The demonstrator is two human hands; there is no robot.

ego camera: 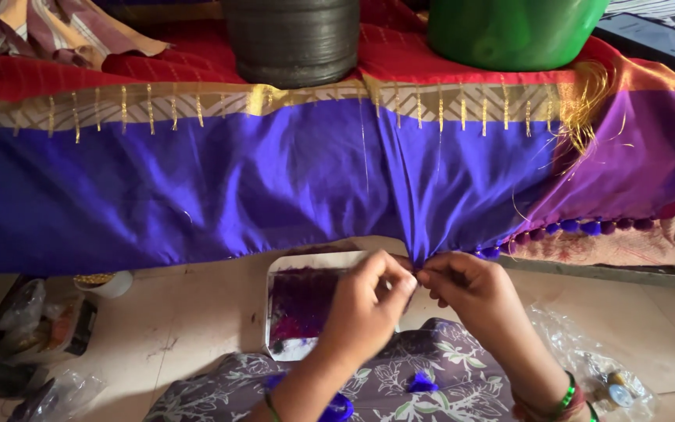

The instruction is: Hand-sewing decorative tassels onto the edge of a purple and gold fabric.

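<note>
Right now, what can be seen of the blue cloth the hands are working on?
The blue cloth is shiny, silk-like fabric draped over a raised surface and hanging down. A gold patterned border with a red band runs along its upper part. To the right it shades into purple, edged with small blue and purple tassels. Its lower edge is gathered to a point, pinched there by the left hand and right hand.

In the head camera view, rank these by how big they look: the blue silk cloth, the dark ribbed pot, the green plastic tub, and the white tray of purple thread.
1. Blue silk cloth, largest by far.
2. Green plastic tub and dark ribbed pot: both cropped at the top edge, so unranked.
3. White tray of purple thread, smallest, though partly hidden by the left hand.
</note>
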